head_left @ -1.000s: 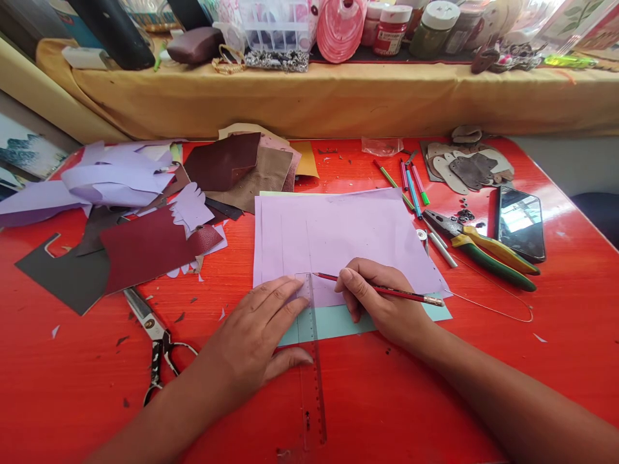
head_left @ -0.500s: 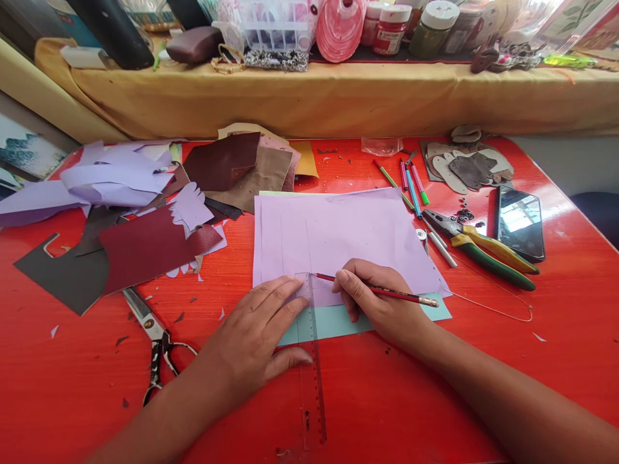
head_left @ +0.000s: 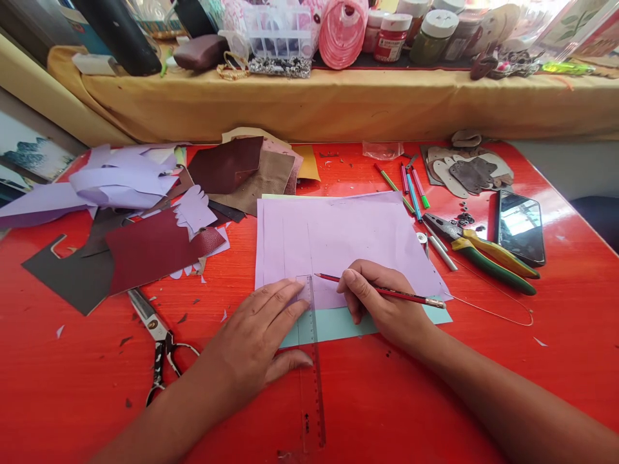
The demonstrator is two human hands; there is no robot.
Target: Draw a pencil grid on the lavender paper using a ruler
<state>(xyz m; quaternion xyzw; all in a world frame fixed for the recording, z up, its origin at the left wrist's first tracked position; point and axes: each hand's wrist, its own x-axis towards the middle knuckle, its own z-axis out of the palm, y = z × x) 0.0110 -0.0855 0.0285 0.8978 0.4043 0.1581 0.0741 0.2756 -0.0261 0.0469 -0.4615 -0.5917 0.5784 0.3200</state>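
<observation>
My left hand (head_left: 261,332) lies flat with its fingers stretched out, pressing a clear ruler (head_left: 316,380) onto lilac paper (head_left: 358,232). The ruler's far end rests on the sheet, and its near part reaches over the red table. Two thin upright pencil lines show on the paper, the right one running down to the ruler's corner. In my right hand (head_left: 382,299) is a dark red pencil (head_left: 411,296), pinched between thumb and fingers. Its tip is close to the ruler's right edge; whether it touches the paper I cannot tell. Light blue paper (head_left: 338,322) sticks out below the lilac sheet.
Scissors (head_left: 157,332) lie left of my left forearm, below leather pieces (head_left: 155,251) and lilac paper scraps (head_left: 120,174). Pliers (head_left: 483,251), a phone (head_left: 520,225) and several felt pens (head_left: 411,183) are at the right. Jars (head_left: 391,37) line a cloth-covered ledge behind.
The pencil tip has shifted slightly right, away from the ruler's edge. My left hand and the ruler stay in place on the paper.
</observation>
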